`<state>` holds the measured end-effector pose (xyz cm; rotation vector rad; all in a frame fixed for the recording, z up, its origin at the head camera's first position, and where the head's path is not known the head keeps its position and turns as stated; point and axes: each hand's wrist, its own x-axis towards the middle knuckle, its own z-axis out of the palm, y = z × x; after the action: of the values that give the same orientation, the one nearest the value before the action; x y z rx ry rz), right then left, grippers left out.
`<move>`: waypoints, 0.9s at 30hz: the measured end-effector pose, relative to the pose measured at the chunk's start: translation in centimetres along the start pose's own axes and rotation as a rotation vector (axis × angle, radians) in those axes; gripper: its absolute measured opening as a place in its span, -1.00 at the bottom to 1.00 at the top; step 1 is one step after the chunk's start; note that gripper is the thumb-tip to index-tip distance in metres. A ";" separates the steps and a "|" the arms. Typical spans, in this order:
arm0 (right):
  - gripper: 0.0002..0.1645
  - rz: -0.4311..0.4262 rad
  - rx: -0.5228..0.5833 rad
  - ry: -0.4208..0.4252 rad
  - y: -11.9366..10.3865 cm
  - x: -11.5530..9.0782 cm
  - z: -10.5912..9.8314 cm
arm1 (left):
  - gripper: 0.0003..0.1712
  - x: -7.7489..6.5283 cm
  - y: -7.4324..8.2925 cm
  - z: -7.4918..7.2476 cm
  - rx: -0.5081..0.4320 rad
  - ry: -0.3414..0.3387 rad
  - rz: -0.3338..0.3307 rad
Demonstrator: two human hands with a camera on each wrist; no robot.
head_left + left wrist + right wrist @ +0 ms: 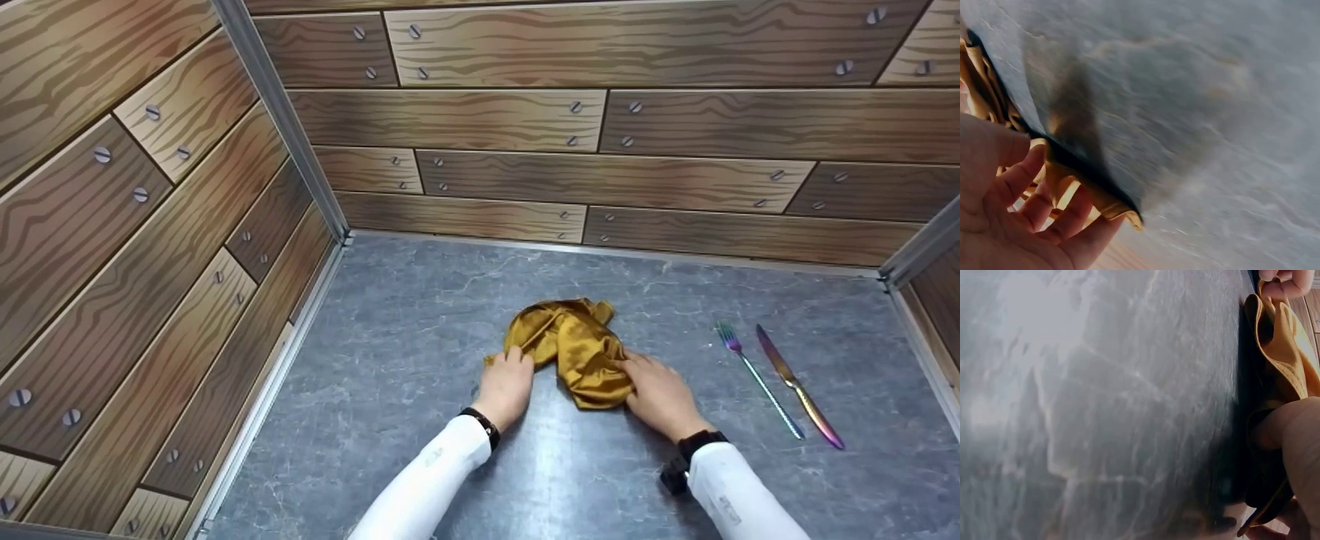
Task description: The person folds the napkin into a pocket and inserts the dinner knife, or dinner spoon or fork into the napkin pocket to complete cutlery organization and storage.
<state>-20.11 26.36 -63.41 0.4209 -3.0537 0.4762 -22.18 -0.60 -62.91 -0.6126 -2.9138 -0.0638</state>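
Observation:
A crumpled golden-brown satin cloth [585, 337] lies in loose folds on the grey marbled surface, between the two hands. My left hand [506, 386] holds its near left edge. In the left wrist view, the curled fingers [1075, 211] have the cloth's border [1109, 207] bunched against them. At the cloth's right end, my right hand [664, 394] grips a fold. Seen from the right wrist, the thumb [1303, 439] lies over the cloth [1292, 363], and the other fingers are mostly hidden below and behind it.
To the right of the right hand lie a rainbow-coloured fork [759, 377] and a matching knife [791, 382], side by side, both slanting. Wood-patterned panels [480, 120] wall off the back and sides, with metal strips [277, 97] at the corners.

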 end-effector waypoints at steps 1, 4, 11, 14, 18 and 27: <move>-0.41 0.004 0.003 -0.002 0.1 -0.1 -0.1 | -0.83 0.0 -0.2 0.0 -0.006 0.012 -0.009; -0.41 0.014 0.029 -0.010 0.4 -0.3 -0.3 | -0.85 0.0 -0.9 0.1 -0.036 0.054 -0.035; -0.54 0.077 0.170 -0.015 0.8 -0.8 -1.0 | -0.71 -0.1 -2.2 1.0 -0.109 0.093 -0.077; -0.56 0.131 0.276 0.008 1.2 -0.9 -1.4 | -0.70 -0.2 -2.5 1.2 -0.146 0.107 -0.088; -0.59 0.192 0.397 0.060 1.5 -1.0 -2.2 | -0.56 -0.1 -2.7 1.0 -0.208 0.074 -0.098; -0.66 0.289 0.571 0.191 1.6 -0.4 -3.5 | -0.61 0.0 -3.0 0.5 -0.297 0.075 -0.112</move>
<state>-20.21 28.96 -60.52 -0.0683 -2.7533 1.3242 -23.50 -3.33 -63.45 -0.4751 -2.8838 -0.5287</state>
